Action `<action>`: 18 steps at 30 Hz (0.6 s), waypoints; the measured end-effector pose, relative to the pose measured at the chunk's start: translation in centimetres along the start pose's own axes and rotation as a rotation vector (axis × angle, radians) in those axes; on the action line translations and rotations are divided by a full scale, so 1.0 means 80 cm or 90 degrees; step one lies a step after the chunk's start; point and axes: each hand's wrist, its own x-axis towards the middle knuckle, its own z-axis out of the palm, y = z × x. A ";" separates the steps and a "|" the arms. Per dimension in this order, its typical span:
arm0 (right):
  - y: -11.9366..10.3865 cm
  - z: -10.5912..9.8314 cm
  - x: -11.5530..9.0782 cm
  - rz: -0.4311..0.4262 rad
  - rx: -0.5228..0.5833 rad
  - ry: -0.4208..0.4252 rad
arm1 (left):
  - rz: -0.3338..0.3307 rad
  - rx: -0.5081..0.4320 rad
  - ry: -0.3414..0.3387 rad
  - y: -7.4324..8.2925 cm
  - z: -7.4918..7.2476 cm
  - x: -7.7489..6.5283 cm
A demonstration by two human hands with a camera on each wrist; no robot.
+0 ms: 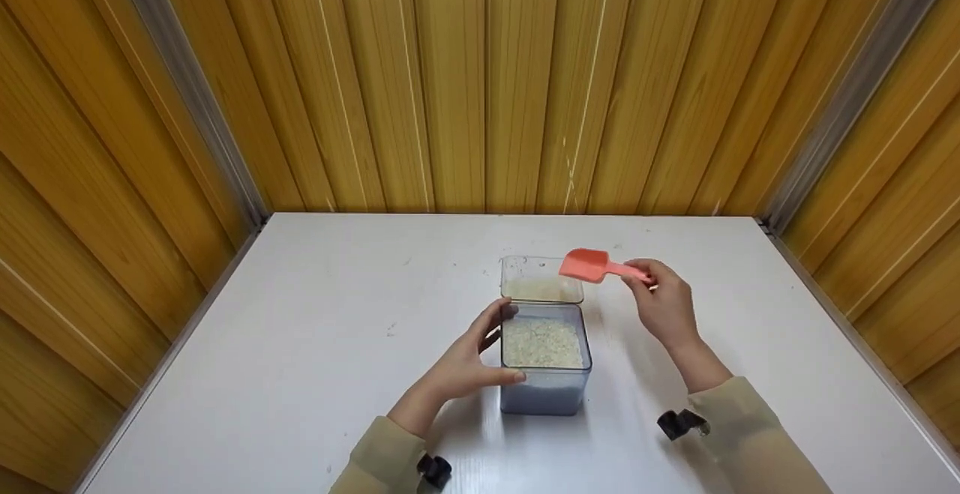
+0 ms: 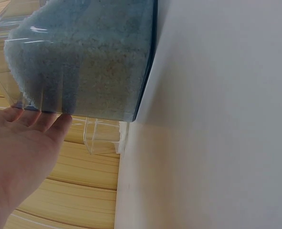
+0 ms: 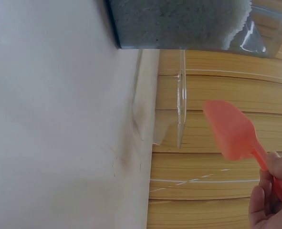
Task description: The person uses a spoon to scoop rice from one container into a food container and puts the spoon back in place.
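Note:
A clear bluish container (image 1: 546, 393) of pale rice (image 1: 544, 342) stands upright on the white table. My left hand (image 1: 469, 363) holds it at its left side, thumb at the front and fingers toward the back; in the left wrist view, the fingertips (image 2: 59, 125) touch its wall. My right hand (image 1: 667, 303) pinches the handle of a coral-red scoop (image 1: 587, 264). The scoop is in the air, its blade pointing left above a second clear box (image 1: 541, 269). That box sits right behind the container, with a little pale grain at its near end.
The white tabletop (image 1: 300, 344) runs back to a wood-look panel wall (image 1: 450, 89). Similar panels stand at the left and right, joined by grey metal corner posts (image 1: 187, 82). Small specks lie around the rear box.

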 end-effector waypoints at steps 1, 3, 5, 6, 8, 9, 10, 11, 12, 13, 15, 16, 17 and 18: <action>-0.002 -0.003 -0.001 0.025 0.018 0.001 | 0.000 -0.001 -0.001 0.000 0.000 0.000; -0.007 -0.011 -0.004 0.062 0.049 -0.001 | 0.000 -0.001 -0.002 0.001 0.000 0.000; -0.016 -0.020 -0.006 0.083 0.073 -0.008 | -0.002 -0.001 -0.001 0.002 0.000 0.000; -0.020 -0.024 -0.008 0.087 0.083 -0.011 | -0.003 -0.001 -0.001 0.002 0.000 0.000; -0.030 -0.033 -0.011 0.087 0.105 -0.021 | -0.009 0.001 -0.001 0.003 0.000 0.000; -0.034 -0.037 -0.013 0.082 0.113 -0.026 | -0.011 0.002 0.000 0.003 0.000 0.000; -0.039 -0.041 -0.014 0.076 0.117 -0.031 | -0.014 0.004 0.001 0.003 0.001 0.000; -0.043 -0.045 -0.016 0.070 0.122 -0.036 | -0.017 0.006 0.002 0.003 0.001 0.000; -0.047 -0.049 -0.018 0.063 0.126 -0.043 | -0.019 0.008 0.002 0.004 0.001 -0.001; -0.051 -0.052 -0.020 0.056 0.127 -0.051 | -0.021 0.009 0.003 0.004 0.001 -0.001; -0.059 -0.059 -0.023 0.041 0.119 -0.070 | -0.020 0.010 0.005 0.004 0.001 -0.001; -0.063 -0.063 -0.025 0.035 0.117 -0.081 | -0.020 0.010 0.005 0.004 0.001 -0.001; -0.067 -0.066 -0.027 0.028 0.116 -0.094 | -0.020 0.009 0.005 0.004 0.001 -0.001; -0.071 -0.070 -0.029 0.018 0.110 -0.107 | -0.020 0.007 0.004 0.005 0.001 -0.001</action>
